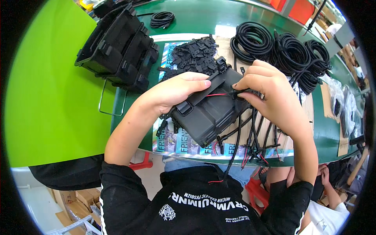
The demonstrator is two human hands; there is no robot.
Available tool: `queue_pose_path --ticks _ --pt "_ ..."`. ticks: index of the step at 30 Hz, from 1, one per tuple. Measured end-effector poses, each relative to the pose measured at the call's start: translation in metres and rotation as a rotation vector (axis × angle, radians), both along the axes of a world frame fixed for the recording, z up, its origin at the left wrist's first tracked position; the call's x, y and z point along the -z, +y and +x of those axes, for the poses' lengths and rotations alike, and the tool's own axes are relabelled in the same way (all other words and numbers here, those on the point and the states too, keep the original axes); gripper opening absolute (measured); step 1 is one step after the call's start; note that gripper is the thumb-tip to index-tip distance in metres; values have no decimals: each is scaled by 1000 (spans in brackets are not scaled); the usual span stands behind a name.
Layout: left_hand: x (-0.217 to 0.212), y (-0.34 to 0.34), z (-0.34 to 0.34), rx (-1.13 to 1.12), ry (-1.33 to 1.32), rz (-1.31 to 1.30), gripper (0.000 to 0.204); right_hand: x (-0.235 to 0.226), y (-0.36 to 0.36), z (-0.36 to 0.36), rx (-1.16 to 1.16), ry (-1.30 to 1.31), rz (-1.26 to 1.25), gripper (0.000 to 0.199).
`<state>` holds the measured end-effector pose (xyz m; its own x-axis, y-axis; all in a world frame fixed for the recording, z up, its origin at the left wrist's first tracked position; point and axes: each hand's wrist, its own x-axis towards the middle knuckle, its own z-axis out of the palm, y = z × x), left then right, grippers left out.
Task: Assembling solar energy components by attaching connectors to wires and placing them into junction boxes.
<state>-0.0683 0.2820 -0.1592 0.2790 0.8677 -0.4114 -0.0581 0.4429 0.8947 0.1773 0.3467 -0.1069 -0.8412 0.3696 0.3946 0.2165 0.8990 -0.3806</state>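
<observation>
A black plastic box (213, 117) with latches on its sides lies tilted over the near part of the table, between my hands. My left hand (178, 92) grips its left side, the thumb resting on a raised black strip along the box. At the right side of the box, my right hand (270, 84) pinches a black cable between thumb and fingers. From the cable's end a thin red wire (216, 94) reaches across the box toward my left thumb. My fingers partly hide the cable end, and the left fingers beneath the box are out of sight.
Similar black boxes (121, 47) stand stacked at the left. Small flat black parts (194, 53) lie heaped behind my hands. Coiled black cables (252, 41) fill the back right; several cable ends with red wires (254, 150) hang near the front edge. Another person's hand (324, 174) shows at lower right.
</observation>
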Motion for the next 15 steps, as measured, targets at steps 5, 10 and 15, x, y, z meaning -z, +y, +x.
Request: queue_pose_path --ticks 5,10,15 --pt "0 -2 1 -28 -45 9 38 -3 -6 1 40 26 -12 19" --pt "3 -7 2 -160 -98 133 37 -12 -8 14 174 99 -222 16" --pt "15 -7 13 -295 -130 268 39 -4 -10 15 204 113 -440 18"
